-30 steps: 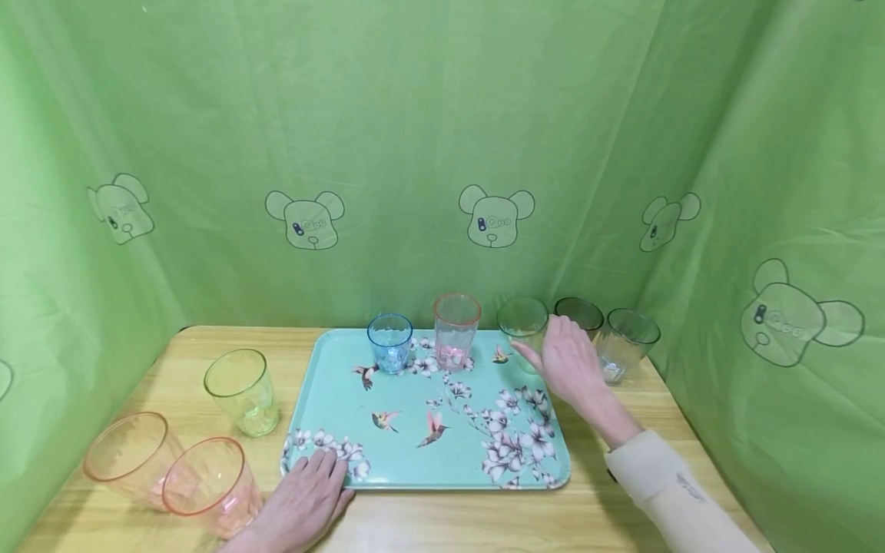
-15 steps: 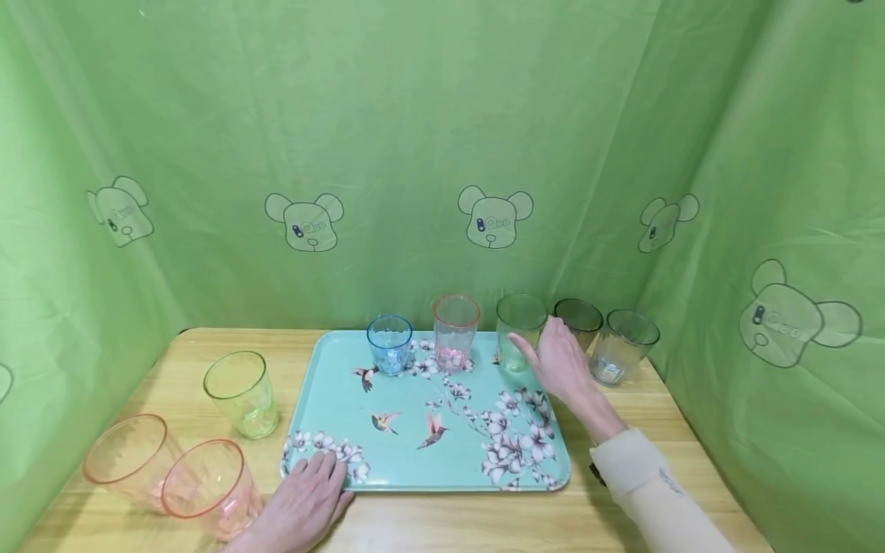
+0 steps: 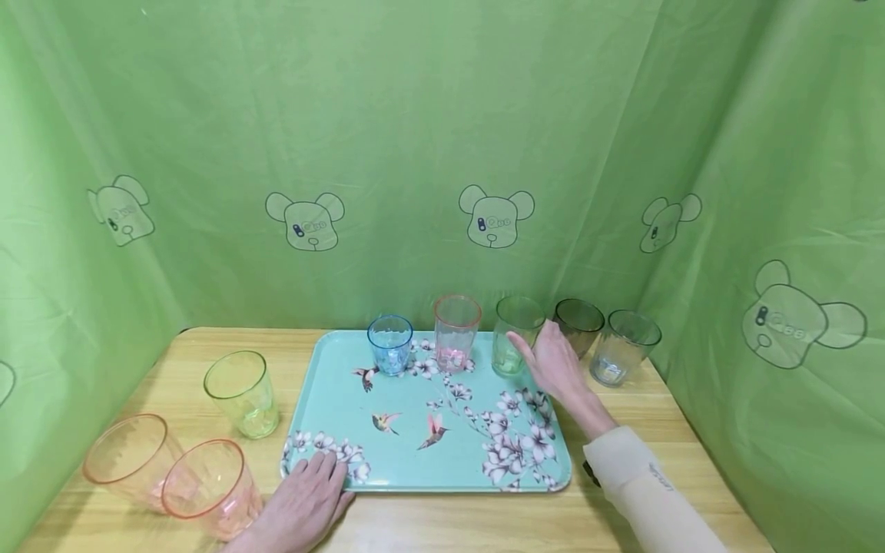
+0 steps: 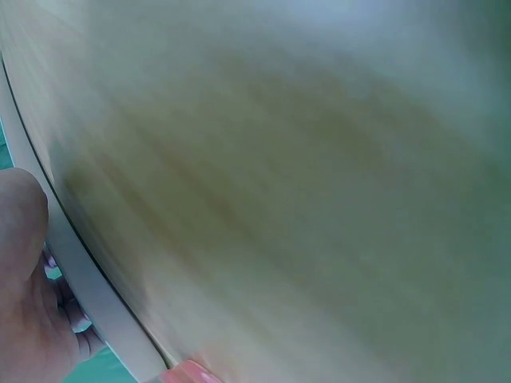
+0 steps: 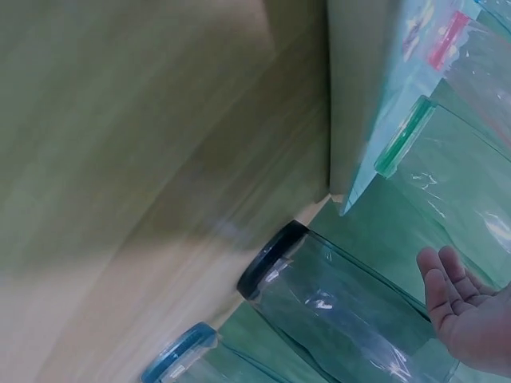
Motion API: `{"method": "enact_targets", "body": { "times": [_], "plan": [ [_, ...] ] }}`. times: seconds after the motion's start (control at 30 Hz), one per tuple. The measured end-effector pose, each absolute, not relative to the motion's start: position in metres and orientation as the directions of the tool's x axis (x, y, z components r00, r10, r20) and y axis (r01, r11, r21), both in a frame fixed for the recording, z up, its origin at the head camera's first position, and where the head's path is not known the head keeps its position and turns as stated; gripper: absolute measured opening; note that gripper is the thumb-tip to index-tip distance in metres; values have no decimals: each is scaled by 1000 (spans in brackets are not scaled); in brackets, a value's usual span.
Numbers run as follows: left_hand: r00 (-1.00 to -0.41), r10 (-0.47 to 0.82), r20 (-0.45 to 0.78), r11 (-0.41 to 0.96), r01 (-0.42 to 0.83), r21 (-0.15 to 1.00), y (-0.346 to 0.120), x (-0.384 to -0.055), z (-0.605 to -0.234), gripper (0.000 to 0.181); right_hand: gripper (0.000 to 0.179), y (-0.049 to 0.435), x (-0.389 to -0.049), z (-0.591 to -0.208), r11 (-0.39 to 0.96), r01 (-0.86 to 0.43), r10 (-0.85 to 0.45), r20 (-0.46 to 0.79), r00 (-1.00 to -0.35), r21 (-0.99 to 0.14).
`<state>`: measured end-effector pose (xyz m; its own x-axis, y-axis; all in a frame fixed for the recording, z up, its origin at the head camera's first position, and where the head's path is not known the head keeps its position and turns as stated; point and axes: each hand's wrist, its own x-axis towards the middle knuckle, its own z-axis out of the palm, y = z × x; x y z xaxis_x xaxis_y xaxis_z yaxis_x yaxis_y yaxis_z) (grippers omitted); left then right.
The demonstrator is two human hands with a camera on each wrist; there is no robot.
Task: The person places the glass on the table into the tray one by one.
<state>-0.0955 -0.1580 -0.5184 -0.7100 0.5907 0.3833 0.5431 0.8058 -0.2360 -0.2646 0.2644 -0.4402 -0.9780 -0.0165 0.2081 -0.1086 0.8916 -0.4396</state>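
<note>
My left hand (image 3: 313, 491) rests with extended fingers over the front-left rim of a turquoise floral tray (image 3: 415, 407); the left wrist view shows thumb and fingers at the pale tray edge (image 4: 104, 303). My right hand (image 3: 556, 361) is at the right side of a green-rimmed glass (image 3: 512, 349) standing on the tray's back-right part. Its thumb is spread and overlaps the glass, not wrapped round it. In the right wrist view, loosely bent fingertips (image 5: 439, 279) lie beside the glass wall. A pink glass (image 3: 454, 346) and a small blue glass (image 3: 390, 349) stand left of it.
A dark glass (image 3: 579, 326) and a grey glass (image 3: 622, 357) stand on the wooden table (image 3: 442, 526) right of the tray. A yellow-green glass (image 3: 249, 399) and two orange-pink glasses (image 3: 221, 499) stand at left. A green curtain (image 3: 387, 138) surrounds the table.
The green-rimmed glass has shifted slightly left on the tray and stands straighter. My right hand has moved a little left with it. The left hand has stayed put.
</note>
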Motion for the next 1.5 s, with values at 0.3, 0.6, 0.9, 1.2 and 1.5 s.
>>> {"method": "enact_targets", "body": {
  "times": [0.3,0.6,0.9,1.2,1.5],
  "plan": [
    [-712,592,377,805,546,-232,-158,-94,-518,33,106,263,-267,-447,892,-112,-19,209,-978,-439],
    [-718,592,366,805,544,-236,-158,-93,-518,34,102,262,-267,-452,902,-98,-4,218,-976,-421],
    [-704,598,384,801,547,-244,-159,-94,-518,33,102,260,-269,-453,901,-103,-3,230,-973,-422],
    [-700,598,390,801,546,-247,-159,-94,-517,34,106,260,-272,-454,899,-93,6,224,-975,-428],
    [-693,600,399,799,547,-251,-159,-95,-519,33,116,263,-271,-448,872,-54,23,150,-988,-486]
  ]
}}
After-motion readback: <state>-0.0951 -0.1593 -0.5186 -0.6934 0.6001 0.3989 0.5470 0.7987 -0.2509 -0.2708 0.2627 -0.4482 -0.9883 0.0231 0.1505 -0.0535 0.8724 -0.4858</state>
